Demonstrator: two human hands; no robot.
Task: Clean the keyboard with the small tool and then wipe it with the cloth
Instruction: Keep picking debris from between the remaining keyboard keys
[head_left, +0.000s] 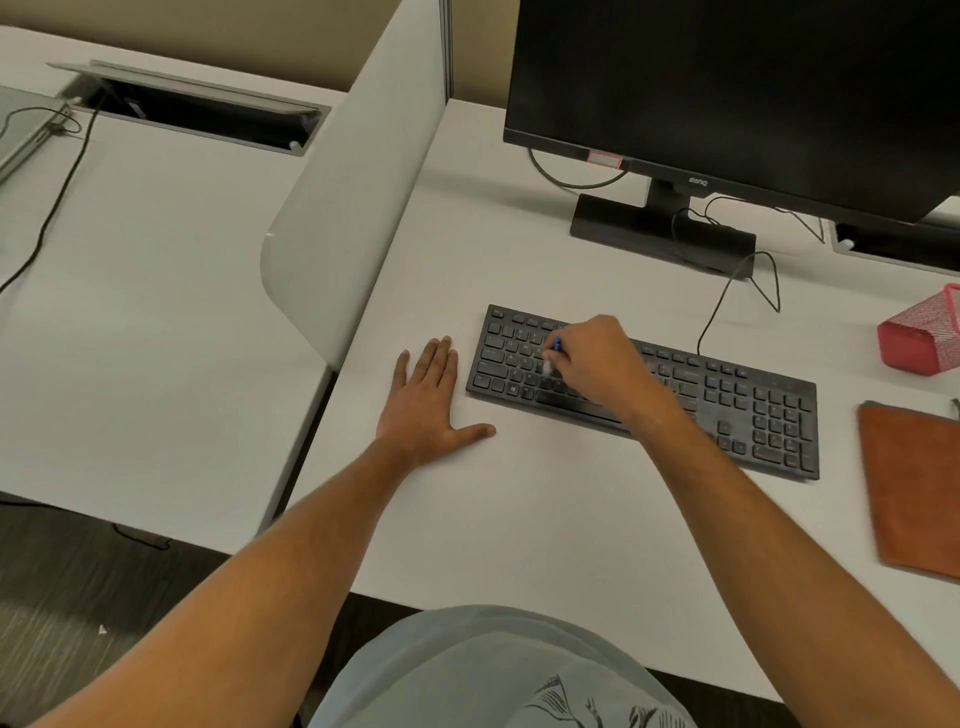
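Desk (519, 519) carries all. Keyboard (727, 405) lies flat mid-desk, angled; we judge it light and rigid, apt to slide unless steadied at left edge. Cloth (914, 488) at right, well apart, looks soft and limp. Our left hand (423, 405) rests flat, fingers straight, just beside keyboard. Our right hand (597, 358) pinches tool (555, 349) over left keys; thin, light, best held pen-like.

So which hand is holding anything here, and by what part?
The right hand pinches the small tool by its blue upper end, over the keyboard. The left hand holds nothing.
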